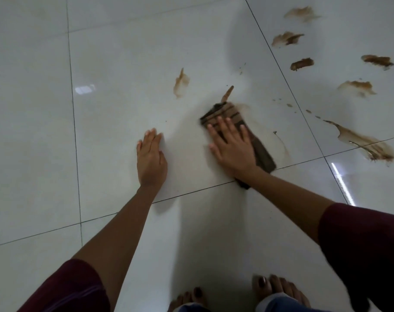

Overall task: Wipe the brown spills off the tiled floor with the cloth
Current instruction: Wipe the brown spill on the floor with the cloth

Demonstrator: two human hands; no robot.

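Right hand: the right hand is laid flat with fingers spread straight on the cloth; the cloth is pressed to the floor, not gripped.
Left hand: the left hand is laid flat with straight fingers on the bare tiled floor, well apart from the cloth; nothing is held, and weight appears to be borne on it.
Cloth: a folded brown striped cloth is seen under the right palm, its far edge just short of a small streak ahead of the fingertips.
Spills near the hands: a pale smear lies ahead, between the two hands; a thin trail lies just beyond the cloth's outer side.
Spills beyond the right hand: a large puddle and several thick dabs remain far out on the next tile.
Progress (judged): most of the wiping is still to be done.
Risk, smearing: the cloth looks already soiled; residue may be spread rather than lifted unless a clean face is turned down.
Risk, slipping: the glossy tile may be wet, so the bracing left palm or the bare feet could slide.
Risk, cloth loss: under an ungripping palm the cloth may bunch or be left behind on a fast stroke.
Risk, overreach: balance may be lost in reaching the far dabs.
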